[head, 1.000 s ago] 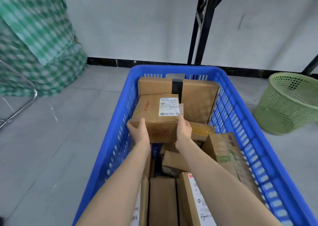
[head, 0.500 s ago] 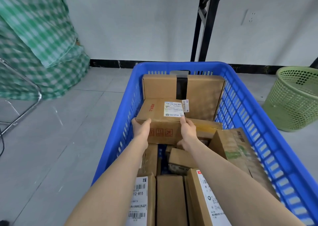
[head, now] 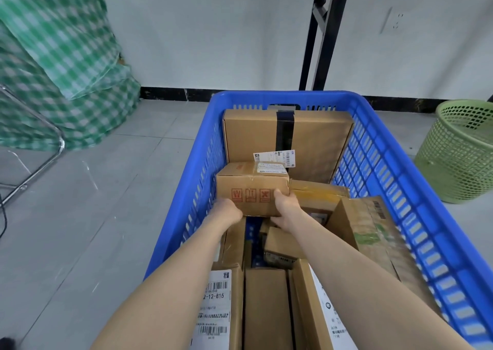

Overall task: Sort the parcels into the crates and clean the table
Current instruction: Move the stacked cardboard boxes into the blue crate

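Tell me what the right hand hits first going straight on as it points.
The right hand grips the small box; beyond it, probably the large taped box leaning at the blue crate's far end, though depth is unclear.

This looks like a plain parcel-sorting storeroom. A big blue plastic crate in the near middle is packed with cardboard parcels bearing barcode labels. Around it are grey floor tiles, a bare white wall, black metal frame legs far right, and a green mesh bin.
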Demonstrator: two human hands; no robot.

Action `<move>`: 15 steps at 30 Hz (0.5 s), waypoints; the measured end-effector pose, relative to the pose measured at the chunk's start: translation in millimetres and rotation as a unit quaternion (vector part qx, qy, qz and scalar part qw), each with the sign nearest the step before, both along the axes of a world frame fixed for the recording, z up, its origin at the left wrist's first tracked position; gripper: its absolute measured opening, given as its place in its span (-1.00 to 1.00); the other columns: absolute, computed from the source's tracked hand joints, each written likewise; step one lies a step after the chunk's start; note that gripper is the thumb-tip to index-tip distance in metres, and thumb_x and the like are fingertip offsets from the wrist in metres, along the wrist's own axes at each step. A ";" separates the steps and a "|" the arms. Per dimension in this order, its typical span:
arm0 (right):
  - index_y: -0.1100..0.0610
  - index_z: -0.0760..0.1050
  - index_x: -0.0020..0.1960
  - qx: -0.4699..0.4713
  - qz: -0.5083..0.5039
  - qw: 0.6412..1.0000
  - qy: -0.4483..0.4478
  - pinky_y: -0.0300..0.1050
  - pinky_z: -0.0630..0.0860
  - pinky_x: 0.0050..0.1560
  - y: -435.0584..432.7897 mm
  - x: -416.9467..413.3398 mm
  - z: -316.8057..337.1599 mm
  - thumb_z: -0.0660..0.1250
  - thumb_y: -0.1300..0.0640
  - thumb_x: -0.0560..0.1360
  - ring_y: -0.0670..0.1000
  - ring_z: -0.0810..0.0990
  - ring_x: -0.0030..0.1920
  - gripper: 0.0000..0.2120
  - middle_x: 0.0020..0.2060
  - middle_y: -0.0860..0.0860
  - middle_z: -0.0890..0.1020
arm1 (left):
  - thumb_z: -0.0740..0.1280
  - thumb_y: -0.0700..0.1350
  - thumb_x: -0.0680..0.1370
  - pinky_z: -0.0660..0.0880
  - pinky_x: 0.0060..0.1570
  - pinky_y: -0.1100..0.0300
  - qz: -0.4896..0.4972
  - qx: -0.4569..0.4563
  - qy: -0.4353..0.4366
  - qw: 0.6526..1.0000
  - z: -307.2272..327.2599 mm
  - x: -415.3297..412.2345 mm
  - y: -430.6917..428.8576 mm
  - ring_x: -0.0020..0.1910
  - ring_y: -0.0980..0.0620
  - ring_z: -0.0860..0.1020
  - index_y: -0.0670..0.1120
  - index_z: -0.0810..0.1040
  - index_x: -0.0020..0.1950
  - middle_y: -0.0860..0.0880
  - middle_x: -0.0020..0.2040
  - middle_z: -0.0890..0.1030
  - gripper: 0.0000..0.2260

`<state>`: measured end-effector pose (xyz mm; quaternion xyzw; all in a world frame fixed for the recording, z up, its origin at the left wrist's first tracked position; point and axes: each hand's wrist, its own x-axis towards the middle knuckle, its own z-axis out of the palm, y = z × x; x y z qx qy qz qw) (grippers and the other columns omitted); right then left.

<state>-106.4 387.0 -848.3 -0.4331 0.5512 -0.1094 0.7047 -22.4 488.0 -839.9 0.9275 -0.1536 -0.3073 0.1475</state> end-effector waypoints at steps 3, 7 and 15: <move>0.07 0.13 0.50 -0.009 -0.017 0.999 -0.027 0.12 0.39 0.34 1.5 2.9 -1.7 0.15 0.07 0.62 0.18 0.37 0.35 -0.52 0.36 0.13 0.38 | 0.19 -0.19 0.57 0.46 0.02 0.12 -0.096 0.082 -0.060 0.990 -3.1 -2.1 6.4 0.15 -0.09 0.51 -0.20 0.41 0.29 -0.14 0.21 0.49 -0.71; 0.20 0.16 0.45 -0.042 0.056 0.997 0.029 -0.05 0.35 0.31 4.2 4.3 -3.6 0.12 0.21 0.59 0.13 0.39 0.31 -0.56 0.35 0.14 0.39 | 0.17 -0.17 0.58 0.47 0.11 0.10 -0.177 0.114 -0.084 0.974 -6.1 -8.2 2.7 0.16 -0.09 0.50 -0.14 0.44 0.27 -0.11 0.21 0.48 -0.73; 0.25 0.45 0.23 -0.248 0.394 0.849 0.247 -0.14 0.40 -0.01 -5.9 -22.5 -2.5 0.11 0.20 0.59 0.08 0.48 0.01 -0.73 0.07 0.14 0.53 | 0.14 -0.13 0.58 0.46 0.15 0.03 -0.214 0.054 -0.062 0.973 -12.0 -0.6 -5.7 0.12 -0.10 0.49 -0.16 0.48 0.24 -0.11 0.20 0.46 -0.72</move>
